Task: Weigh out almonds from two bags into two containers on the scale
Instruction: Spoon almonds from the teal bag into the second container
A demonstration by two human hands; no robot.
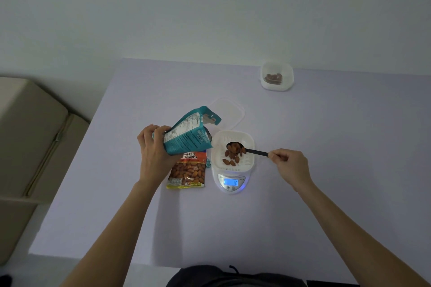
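My left hand (155, 151) grips a teal almond bag (186, 134), tilted with its open mouth toward the scale. My right hand (288, 165) pinches the handle of a black spoon (250, 150) whose bowl, loaded with almonds, hovers over a white container (247, 141). That container stands on the white scale (231, 183), holds several almonds (231, 158), and the lit display reads 10. A second bag, labelled salted almonds (187, 171), lies flat left of the scale, partly under the teal bag. Another white container (276, 75) with a few almonds stands at the table's far right.
A translucent lid (229, 109) lies behind the scale. The lavender table (326, 170) ends at a pale wall at the back. A beige cushioned seat (28, 137) stands beyond the table's left edge.
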